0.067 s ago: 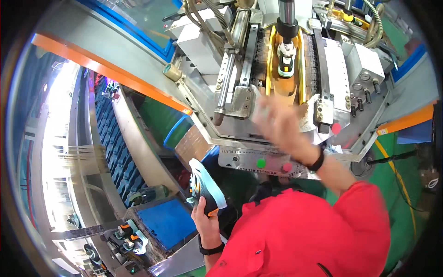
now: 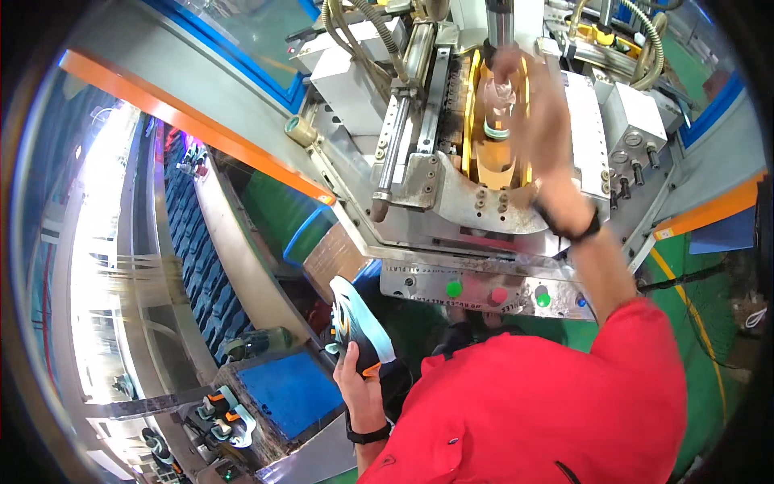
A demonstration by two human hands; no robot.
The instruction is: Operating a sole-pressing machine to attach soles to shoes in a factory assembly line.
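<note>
Our left hand (image 2: 360, 385) is low beside the red shirt (image 2: 532, 411), its fingers wrapped around the heel end of a dark sneaker with a pale blue sole (image 2: 359, 323) — the shoe stands tilted upward, toe toward the press machine (image 2: 451, 169). Our right hand (image 2: 538, 121) is raised over the machine's yellow-sided channel (image 2: 472, 113), just beside another shoe (image 2: 497, 105) mounted there; the hand is blurred, so we cannot tell how its fingers are set or whether they touch that shoe. Green and red buttons (image 2: 498, 295) line the machine's front panel. To the lower left, more sneakers (image 2: 227, 415) lie beside a blue pad (image 2: 290, 391).
</note>
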